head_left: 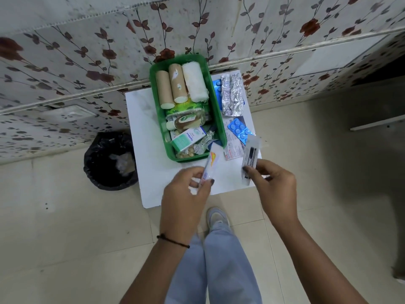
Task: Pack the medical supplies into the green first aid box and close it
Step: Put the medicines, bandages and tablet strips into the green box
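The open green first aid box [153,84] stands on a small white table [140,119]. It holds three bandage rolls [177,84], a small bottle [186,121], a teal and white carton [186,139] and foil packets. My left hand [186,189] grips a white ointment tube [211,162] with orange print, just in front of the box's near edge. My right hand [274,185] holds a clear packet with a dark item inside [251,157]. Beside the box on the right lie silver foil strips [232,93], a blue blister pack [240,129] and a printed leaflet [233,148].
A black-lined waste bin [111,161] sits on the tiled floor left of the table. A floral-patterned wall [87,51] runs behind the table. My legs and a shoe [217,218] are below the table's near edge. No box lid is in view.
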